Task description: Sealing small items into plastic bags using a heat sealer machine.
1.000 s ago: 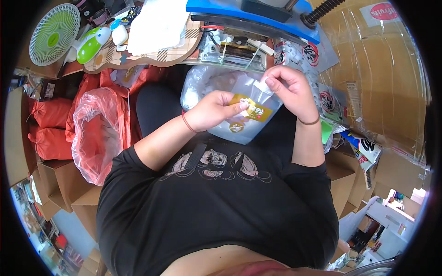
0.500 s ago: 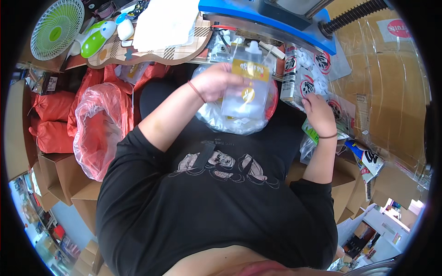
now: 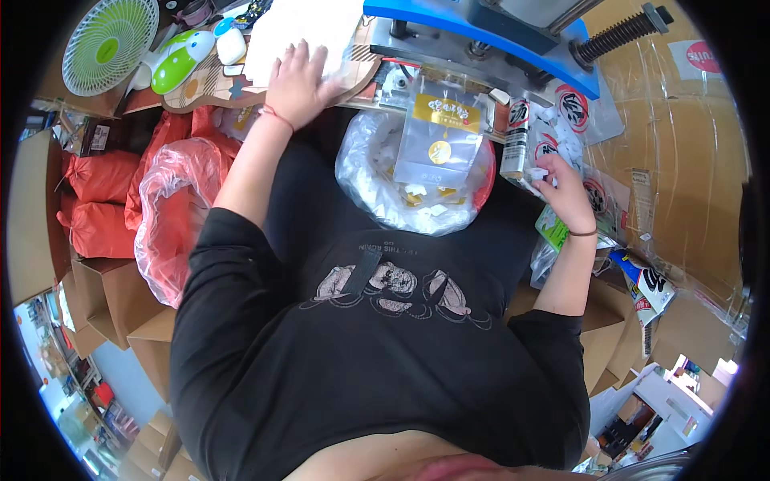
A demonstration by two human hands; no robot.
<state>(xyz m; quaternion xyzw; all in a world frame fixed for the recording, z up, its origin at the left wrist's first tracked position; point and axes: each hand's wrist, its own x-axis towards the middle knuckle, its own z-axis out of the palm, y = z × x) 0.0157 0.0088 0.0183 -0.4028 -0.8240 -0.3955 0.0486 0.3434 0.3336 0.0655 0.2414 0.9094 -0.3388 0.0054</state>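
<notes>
My left grip (image 3: 298,80) is released: the hand lies flat, fingers spread, palm down on the white sheet (image 3: 301,28) at the near edge of the table (image 3: 200,88). My right grip (image 3: 564,188) is closed around a small white piece pinched at the fingertips, held low at my right side just beside the printed packets (image 3: 525,136) that lean below the table edge. The clear pouch with the gold label (image 3: 443,136) is in neither hand; I see it upright under the blue machine (image 3: 481,32), its top at the table edge and its lower part over the bowl lined with clear plastic (image 3: 377,188) in front of me. White and yellow scraps lie in that bowl. To my left a red bag in clear film (image 3: 172,208) sits by cardboard boxes (image 3: 96,280). At the far left of the table stand a green fan (image 3: 108,40) and a green-and-white gadget (image 3: 180,60).
</notes>
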